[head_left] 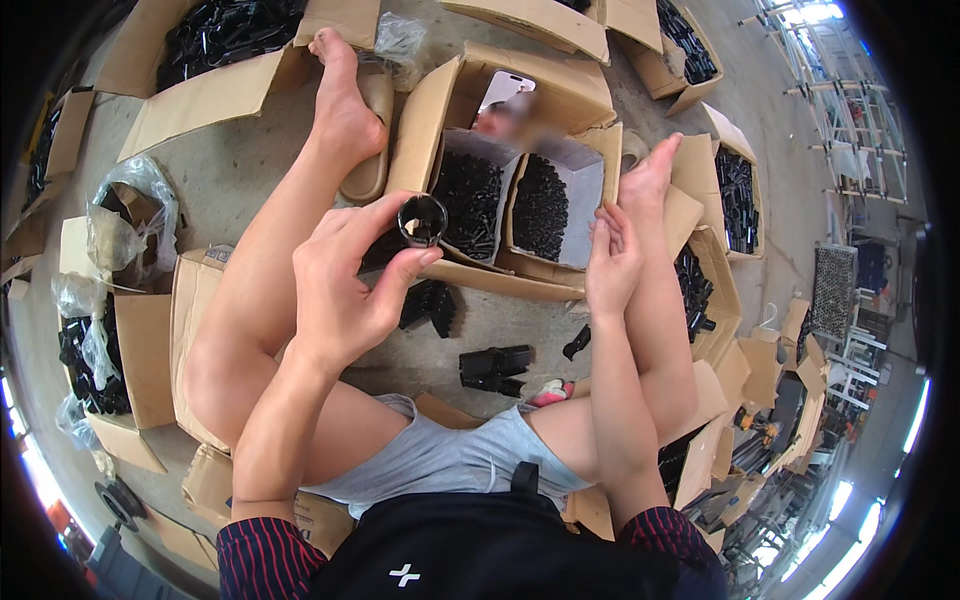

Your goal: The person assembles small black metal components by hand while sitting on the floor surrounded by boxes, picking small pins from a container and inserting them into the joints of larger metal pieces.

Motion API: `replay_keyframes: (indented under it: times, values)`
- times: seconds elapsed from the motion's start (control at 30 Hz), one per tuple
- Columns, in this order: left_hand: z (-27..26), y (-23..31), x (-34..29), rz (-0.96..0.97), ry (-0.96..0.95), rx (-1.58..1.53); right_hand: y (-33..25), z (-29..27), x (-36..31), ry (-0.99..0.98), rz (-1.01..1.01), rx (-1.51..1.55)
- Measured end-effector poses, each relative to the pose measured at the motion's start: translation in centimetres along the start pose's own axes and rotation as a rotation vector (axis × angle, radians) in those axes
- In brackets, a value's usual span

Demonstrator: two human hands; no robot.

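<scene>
In my head view, the left hand [350, 275] holds a short black tube [436, 222] between thumb and fingers, with its round opening turned to me; something pale shows in the opening. I see this tube over the left edge of the cardboard box [425, 125]. The right hand [613, 262] is at the right side of the box, its fingers narrow, but I cannot tell if they hold something. Small black parts [538, 210] lie in two grey compartments [585, 195]. Larger black pieces [495, 360] lie on the floor [540, 312].
</scene>
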State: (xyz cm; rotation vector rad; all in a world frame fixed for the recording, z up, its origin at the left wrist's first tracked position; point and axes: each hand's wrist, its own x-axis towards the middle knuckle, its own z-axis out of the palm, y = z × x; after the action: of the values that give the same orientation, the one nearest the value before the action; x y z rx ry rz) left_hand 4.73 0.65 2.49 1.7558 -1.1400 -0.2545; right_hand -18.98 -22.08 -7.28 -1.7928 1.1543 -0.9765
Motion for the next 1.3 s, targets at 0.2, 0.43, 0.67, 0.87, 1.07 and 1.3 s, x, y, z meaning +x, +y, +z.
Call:
replay_keyframes:
  times: [0.2,0.43,0.67,0.87,1.07,1.3]
  values:
    - [0.6,-1.3,-0.1,-0.108,0.120,-0.216,-3.8,5.5,1.0,-0.441,-0.282,-0.271]
    - [0.8,-1.2,-0.1,-0.136,0.082,-0.217,-2.8,11.9,0.8,-0.875,-0.711,-1.222]
    - [-0.4,-1.4,0.3,-0.177,0.142,-0.206,-3.3,13.8,0.8,-1.053,-0.473,-1.335]
    - [-3.4,-0.6,0.6,-0.247,0.059,-0.241,-1.8,13.4,0.2,-0.811,-0.576,-1.140]
    - [-3.2,0.4,0.8,-0.277,0.163,-0.281,-2.6,16.6,0.0,-0.874,-0.492,-0.843]
    - [-1.9,-0.7,0.9,-0.220,0.095,-0.200,-0.9,16.2,0.1,-0.770,-0.528,-0.867]
